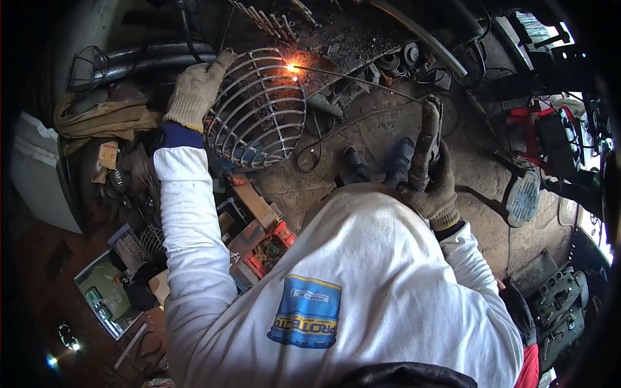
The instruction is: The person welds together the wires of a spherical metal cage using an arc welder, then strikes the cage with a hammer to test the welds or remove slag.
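My left hand (196, 90), in a knitted work glove, grips the upper left rim of a curved metal grille (255, 110). Thin round bars cross the grille's central rib and form a shallow basket shape. Farther right, my right hand (436, 191), also gloved, is closed round a dark welding electrode holder (425, 139). From its tip a long thin welding rod (362, 81) reaches left to the grille's upper right edge. A bright orange glow (292, 68) burns where rod and grille meet, hiding the exact joint.
Beyond the grille lies a dark, littered work surface (352, 48) with upright metal pegs (272, 24). A red crate (268, 249) of small parts stands left of my body. Cables (314, 152) cross the concrete floor. A round-topped stool (522, 199) stands at right.
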`<state>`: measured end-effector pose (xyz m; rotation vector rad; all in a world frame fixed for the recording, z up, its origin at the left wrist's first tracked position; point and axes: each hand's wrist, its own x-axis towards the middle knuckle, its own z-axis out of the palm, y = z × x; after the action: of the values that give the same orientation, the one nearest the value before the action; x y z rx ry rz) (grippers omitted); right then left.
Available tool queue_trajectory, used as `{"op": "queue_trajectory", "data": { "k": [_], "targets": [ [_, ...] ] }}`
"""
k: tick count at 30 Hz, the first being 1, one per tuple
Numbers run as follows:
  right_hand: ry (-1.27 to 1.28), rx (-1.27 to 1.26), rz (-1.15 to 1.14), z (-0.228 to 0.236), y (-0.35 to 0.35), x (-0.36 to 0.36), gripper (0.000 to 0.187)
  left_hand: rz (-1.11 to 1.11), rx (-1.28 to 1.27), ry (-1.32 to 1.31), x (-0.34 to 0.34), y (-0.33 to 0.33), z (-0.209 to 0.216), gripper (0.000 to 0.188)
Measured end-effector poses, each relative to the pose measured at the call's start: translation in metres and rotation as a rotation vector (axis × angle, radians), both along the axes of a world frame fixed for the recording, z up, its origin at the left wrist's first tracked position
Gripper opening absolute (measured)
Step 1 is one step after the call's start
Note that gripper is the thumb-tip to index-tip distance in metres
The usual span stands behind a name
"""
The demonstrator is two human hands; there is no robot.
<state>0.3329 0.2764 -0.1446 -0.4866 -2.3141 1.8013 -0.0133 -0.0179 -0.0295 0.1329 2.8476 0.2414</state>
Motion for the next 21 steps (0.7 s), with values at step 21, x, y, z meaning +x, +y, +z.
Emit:
{"op": "queue_trajectory", "data": {
  "k": [21],
  "targets": [
    [-0.065,-0.117,-0.014,0.001,-0.002,-0.002,0.082,0.019,-0.028,-0.068,-0.002,0.009,0.004,0.072]
  ]
}}
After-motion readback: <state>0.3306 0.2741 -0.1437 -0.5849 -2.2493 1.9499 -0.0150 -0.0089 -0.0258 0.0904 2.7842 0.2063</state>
